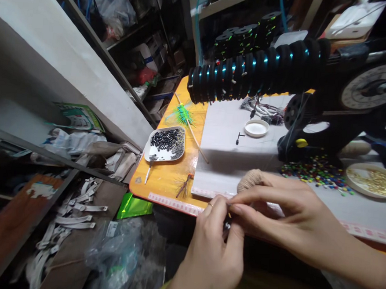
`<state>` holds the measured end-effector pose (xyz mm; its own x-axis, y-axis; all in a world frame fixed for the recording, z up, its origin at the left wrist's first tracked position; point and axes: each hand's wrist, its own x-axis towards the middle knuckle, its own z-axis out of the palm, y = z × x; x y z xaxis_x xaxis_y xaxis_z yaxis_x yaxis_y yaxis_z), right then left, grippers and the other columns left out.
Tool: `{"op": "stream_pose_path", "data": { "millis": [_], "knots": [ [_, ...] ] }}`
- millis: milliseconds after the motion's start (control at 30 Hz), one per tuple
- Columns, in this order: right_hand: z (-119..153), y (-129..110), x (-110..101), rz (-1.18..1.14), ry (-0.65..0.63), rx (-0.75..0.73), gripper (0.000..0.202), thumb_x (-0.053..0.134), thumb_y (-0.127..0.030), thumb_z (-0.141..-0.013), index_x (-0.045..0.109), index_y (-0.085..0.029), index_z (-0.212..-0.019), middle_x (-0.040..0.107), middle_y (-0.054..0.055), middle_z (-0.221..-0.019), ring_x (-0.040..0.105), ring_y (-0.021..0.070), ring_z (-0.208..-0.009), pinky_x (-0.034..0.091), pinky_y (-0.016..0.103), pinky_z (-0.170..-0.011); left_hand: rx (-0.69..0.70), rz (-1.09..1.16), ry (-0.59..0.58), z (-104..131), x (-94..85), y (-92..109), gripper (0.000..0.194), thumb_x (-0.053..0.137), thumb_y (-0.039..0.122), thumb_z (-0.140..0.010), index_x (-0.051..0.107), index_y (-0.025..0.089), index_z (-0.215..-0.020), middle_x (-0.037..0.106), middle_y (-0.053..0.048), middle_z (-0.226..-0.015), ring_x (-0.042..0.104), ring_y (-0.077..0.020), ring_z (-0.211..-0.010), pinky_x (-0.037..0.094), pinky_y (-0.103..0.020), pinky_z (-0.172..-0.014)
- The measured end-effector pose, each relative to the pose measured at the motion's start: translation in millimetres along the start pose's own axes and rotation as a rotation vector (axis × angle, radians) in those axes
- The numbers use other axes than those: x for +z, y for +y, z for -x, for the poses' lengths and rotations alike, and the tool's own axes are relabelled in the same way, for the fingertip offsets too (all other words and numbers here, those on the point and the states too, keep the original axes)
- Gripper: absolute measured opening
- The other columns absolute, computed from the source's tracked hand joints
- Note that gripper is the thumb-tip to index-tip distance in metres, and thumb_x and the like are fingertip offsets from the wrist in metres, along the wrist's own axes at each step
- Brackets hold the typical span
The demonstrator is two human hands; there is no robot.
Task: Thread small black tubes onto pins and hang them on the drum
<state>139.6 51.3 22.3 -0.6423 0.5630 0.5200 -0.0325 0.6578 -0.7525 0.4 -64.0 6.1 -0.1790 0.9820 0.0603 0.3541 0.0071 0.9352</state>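
Pinched closed, the left hand (214, 247) and right hand (284, 212) grip a small, half-hidden piece (227, 226) — apparently mid-work, with what is done or left unclear.

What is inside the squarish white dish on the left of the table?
The dish holds dark, shiny tube-like pieces and, to their right, smaller greyish bits. Bare white bottom shows near the front edge; anything beneath the pieces is covered and cannot be seen.

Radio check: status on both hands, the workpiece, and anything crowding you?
Left hand and right hand together, fingertips pinching. Small piece mostly hidden between them, can't identify. Loose coloured beads beyond right hand.
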Motion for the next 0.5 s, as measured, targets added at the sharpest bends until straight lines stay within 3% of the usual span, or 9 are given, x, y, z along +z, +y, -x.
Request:
{"op": "stream_pose_path", "data": {
  "millis": [133,300,500],
  "knots": [
    [2.1,-1.1,0.1,0.021,0.049,0.012,0.012,0.066,-0.019,-0.096,0.077,-0.021,-0.091,0.067,0.004,-0.077,0.061,0.0132,-0.066,0.05,0.024,-0.055,-0.018,0.315,0.105,-0.3,9.3,-2.3,0.016,0.05,0.032,-0.107,0.056,0.022,-0.095,0.062,-0.007,-0.104,0.063,-0.0211,-0.095,0.051,-0.032,-0.085],
    [0.8,0.1,-2.7,0.027,0.048,-0.075,0.012,0.067,-0.017,-0.095,0.077,-0.02,-0.092,0.068,0.004,-0.077,0.065,0.0127,-0.067,0.051,0.021,-0.056,-0.016,0.753,0.252,4.0,17.2,-9.1,0.019,0.06,0.032,-0.104,0.056,0.021,-0.089,0.059,0.0,-0.1,0.049,-0.0063,-0.064,0.043,-0.018,-0.06],
    [-1.6,1.9,-5.7,0.095,0.04,-0.066,0.009,0.068,-0.018,-0.094,0.076,-0.022,-0.091,0.068,0.004,-0.081,0.065,0.0136,-0.071,0.051,0.021,-0.058,0.077,0.717,0.324,12.3,7.3,-15.7,0.018,0.057,0.026,-0.106,0.059,0.022,-0.089,0.065,0.002,-0.081,0.053,-0.0082,-0.068,0.043,-0.017,-0.061]
  ]
}}
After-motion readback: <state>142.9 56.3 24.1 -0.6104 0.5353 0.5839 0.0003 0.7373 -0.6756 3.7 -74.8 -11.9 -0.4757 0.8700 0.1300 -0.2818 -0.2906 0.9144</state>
